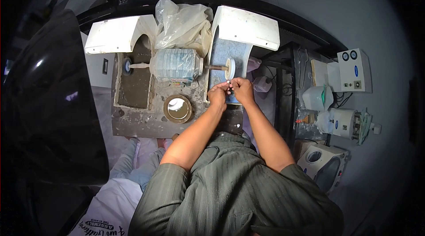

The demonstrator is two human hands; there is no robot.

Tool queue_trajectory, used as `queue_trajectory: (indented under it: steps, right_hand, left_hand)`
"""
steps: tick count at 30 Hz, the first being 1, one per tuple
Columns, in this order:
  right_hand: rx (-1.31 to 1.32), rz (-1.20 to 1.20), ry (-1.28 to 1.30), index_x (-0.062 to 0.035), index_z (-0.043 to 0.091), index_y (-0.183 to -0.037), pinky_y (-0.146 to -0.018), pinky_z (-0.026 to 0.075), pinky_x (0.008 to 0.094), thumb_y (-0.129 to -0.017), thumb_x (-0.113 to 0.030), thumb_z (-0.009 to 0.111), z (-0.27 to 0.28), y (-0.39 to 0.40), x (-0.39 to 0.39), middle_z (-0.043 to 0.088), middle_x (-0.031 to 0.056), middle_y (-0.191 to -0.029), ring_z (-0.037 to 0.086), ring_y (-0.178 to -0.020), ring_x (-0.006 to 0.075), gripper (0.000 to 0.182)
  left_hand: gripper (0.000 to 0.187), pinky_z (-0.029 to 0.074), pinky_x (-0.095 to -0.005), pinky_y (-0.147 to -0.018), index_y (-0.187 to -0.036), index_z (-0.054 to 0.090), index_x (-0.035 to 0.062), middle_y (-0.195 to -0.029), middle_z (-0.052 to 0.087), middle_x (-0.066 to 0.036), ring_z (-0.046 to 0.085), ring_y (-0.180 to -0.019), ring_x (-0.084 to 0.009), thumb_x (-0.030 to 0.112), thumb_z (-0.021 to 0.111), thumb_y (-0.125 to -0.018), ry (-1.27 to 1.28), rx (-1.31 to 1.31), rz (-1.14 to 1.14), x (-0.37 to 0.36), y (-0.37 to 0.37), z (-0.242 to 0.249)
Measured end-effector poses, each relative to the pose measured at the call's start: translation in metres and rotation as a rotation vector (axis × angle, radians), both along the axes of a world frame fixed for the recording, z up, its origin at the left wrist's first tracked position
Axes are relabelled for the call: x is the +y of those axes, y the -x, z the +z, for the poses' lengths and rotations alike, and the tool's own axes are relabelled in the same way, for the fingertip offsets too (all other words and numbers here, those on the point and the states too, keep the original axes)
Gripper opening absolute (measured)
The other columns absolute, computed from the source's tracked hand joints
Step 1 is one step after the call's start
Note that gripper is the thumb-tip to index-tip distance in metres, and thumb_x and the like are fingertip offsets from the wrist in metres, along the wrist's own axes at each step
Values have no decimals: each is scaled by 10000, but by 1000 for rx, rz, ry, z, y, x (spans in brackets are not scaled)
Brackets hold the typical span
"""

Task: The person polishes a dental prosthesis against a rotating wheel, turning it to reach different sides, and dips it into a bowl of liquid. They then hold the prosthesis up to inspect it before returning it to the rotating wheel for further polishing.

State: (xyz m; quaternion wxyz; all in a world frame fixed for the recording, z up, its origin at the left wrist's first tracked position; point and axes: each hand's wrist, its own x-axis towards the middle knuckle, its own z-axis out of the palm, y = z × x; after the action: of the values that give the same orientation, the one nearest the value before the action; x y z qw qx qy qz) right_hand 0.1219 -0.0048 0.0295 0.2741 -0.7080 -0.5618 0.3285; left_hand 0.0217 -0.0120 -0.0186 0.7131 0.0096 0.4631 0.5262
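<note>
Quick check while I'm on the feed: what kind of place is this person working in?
Likely a dental lab or small polishing workshop. A bench polishing lathe with a white buffing wheel sits in dust-caked hoods, and both hands hold a small piece just below the wheel. Small white lab machines stand at right.

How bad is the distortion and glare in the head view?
Head view: strong fisheye, black vignette at the corners; the white hoods are blown out, glare on the round dish; the hands at the polishing wheel look sharp enough, the small piece between them is unreadable.
</note>
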Motion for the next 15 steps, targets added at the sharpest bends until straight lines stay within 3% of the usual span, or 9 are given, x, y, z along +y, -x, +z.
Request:
queue_trajectory:
  steps: [15]
  right_hand:
    - [123, -7, 88, 34, 663, -842, -524, 452, 221, -895, -50, 579, -2, -7, 8, 653, 30, -691, 572, -582, 65, 130]
  left_hand:
    - [79, 467, -231, -548, -865, 619, -67, -790, 665, -114, 615, -641, -152, -56, 617, -786, 38, -68, -3, 0, 0, 9]
